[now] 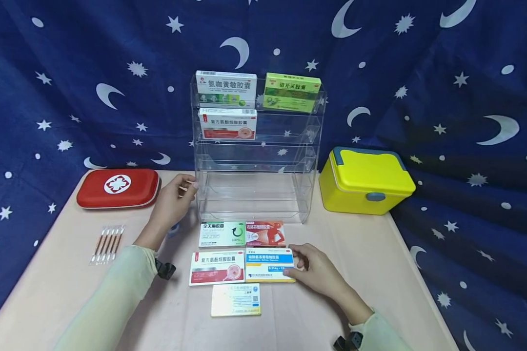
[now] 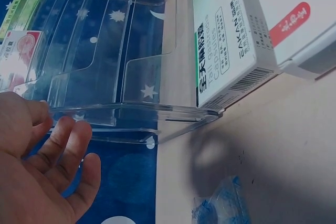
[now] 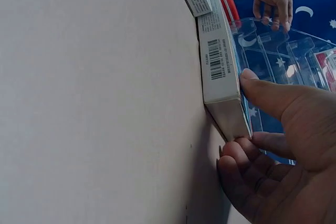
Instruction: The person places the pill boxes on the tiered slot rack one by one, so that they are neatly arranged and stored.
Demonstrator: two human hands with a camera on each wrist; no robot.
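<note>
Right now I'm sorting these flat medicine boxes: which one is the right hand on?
The blue-and-yellow box, right of the red-and-white one; the right hand pinches its right end.

- Both arms wear long sleeves of a pale, yellowish-green fabric; the left sleeve (image 1: 114,292) is loose and softly creased along the forearm and ends in a gathered cuff just short of the wrist.
- The right sleeve (image 1: 379,334) shows only at its cuff end, in the same light cloth.
- A small black device (image 1: 164,269) is strapped at the left wrist, dark and blocky against the cuff.
- A matching black device (image 1: 349,341) sits at the right wrist, partly cut off by the lower edge of the head view.
- The left hand (image 1: 174,197) and right hand (image 1: 318,273) are bare: no gloves.
- The fingernails are short and unpainted.
</note>
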